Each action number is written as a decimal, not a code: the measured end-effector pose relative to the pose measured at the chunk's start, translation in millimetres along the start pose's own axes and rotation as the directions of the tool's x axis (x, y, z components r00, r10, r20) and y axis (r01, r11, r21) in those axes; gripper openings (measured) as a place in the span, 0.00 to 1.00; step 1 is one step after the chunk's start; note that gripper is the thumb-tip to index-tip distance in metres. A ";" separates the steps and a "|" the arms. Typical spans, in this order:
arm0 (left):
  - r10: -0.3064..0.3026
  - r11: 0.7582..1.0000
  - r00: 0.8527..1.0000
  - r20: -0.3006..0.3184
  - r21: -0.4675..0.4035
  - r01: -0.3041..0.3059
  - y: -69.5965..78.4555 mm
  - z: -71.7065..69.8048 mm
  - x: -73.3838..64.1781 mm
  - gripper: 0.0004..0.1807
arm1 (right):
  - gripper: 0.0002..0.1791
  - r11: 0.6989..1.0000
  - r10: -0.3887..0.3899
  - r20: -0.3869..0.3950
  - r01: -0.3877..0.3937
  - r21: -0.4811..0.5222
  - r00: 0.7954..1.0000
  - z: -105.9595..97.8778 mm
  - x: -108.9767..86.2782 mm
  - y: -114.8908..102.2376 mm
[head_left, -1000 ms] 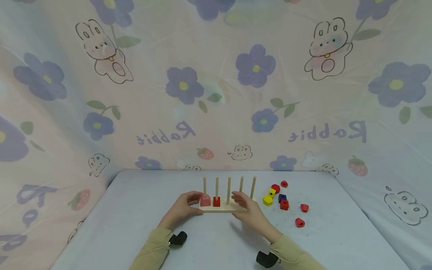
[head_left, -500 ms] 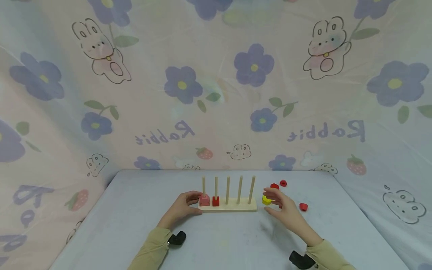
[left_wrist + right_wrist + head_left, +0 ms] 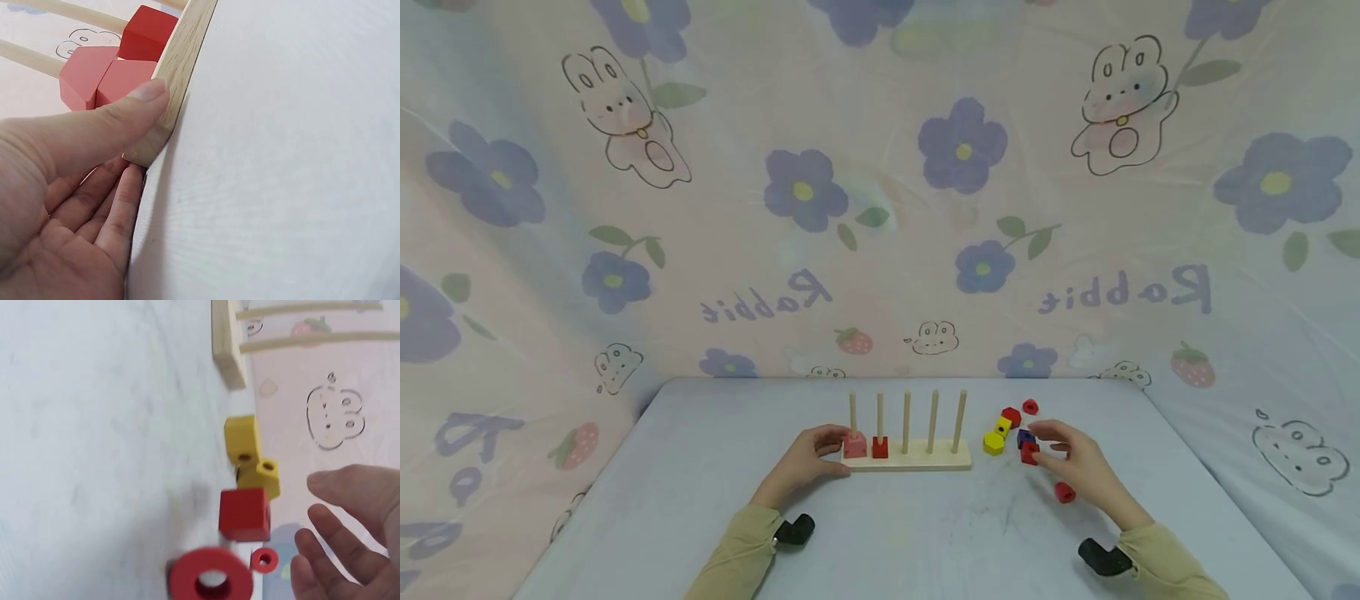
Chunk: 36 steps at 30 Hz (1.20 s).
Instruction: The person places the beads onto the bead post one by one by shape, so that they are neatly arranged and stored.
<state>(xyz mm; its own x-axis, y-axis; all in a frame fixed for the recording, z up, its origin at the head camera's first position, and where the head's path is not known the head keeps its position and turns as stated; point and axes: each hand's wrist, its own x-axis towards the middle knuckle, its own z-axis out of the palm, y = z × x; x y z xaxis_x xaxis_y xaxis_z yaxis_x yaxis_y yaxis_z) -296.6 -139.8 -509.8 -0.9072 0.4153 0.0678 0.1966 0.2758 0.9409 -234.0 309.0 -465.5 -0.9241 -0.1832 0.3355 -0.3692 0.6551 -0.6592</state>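
While the left hand (image 3: 811, 456) grips the left end of the pale wooden peg rack (image 3: 917, 463), the right hand (image 3: 1078, 467) is over at the loose pieces.

Rack sits on the white-covered table (image 3: 880, 546), roughly mid-width, five round wooden pegs (image 3: 906, 422) standing up from the base. Leftmost peg carries a pink faceted block (image 3: 855, 446); the next one over carries a red square block (image 3: 880, 448). Both sit down on the base.

Left hand: thumb pressed on the front edge, fingers bent round the end and back of the rack. Firmly on it.

Right hand: thumb and fingers well parted and curved, holding nothing. Nearest are a red cube-like block (image 3: 1028, 453) and a dark blue block (image 3: 1025, 438) just beyond it. Thumb tip overlaps the red one in the head view; can't tell if it touches.

Other loose pieces, right of the rack: yellow hexagonal block (image 3: 993, 443) next to a yellow square block with a hole (image 3: 1003, 427), red hexagonal block (image 3: 1011, 417) just behind those, small red holed piece (image 3: 1031, 407) farther back, another red rounded piece (image 3: 1065, 492) nearer the person.
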 end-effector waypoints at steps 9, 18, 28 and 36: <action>0.018 1.000 1.000 -0.007 0.018 -0.018 8.2 0.7 -2.1 0.34 | 0.22 0.996 0.089 0.069 -0.089 -0.007 0.994 -3.3 3.5 15.1; 0.020 1.000 1.000 0.011 0.005 -0.020 -0.7 -1.8 0.3 0.35 | 0.21 0.998 0.053 0.101 -0.050 -0.033 0.993 2.0 7.5 22.4; 0.016 1.000 1.000 0.010 0.000 -0.016 -0.8 -1.2 1.4 0.35 | 0.20 0.998 0.045 0.129 -0.037 -0.060 0.991 11.6 10.6 18.4; 0.006 1.000 1.000 0.000 -0.010 -0.006 0.7 -0.6 -0.7 0.35 | 0.21 0.996 0.056 0.193 -0.041 -0.077 0.980 13.6 12.0 13.1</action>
<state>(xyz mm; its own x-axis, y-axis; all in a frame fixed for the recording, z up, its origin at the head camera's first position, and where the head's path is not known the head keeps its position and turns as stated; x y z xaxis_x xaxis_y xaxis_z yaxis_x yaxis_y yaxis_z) -296.1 -140.3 -509.0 -0.9061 0.4166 0.0731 0.1980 0.2651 0.9437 -251.2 305.5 -479.3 -0.9448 -0.2846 0.1621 -0.3220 0.7168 -0.6185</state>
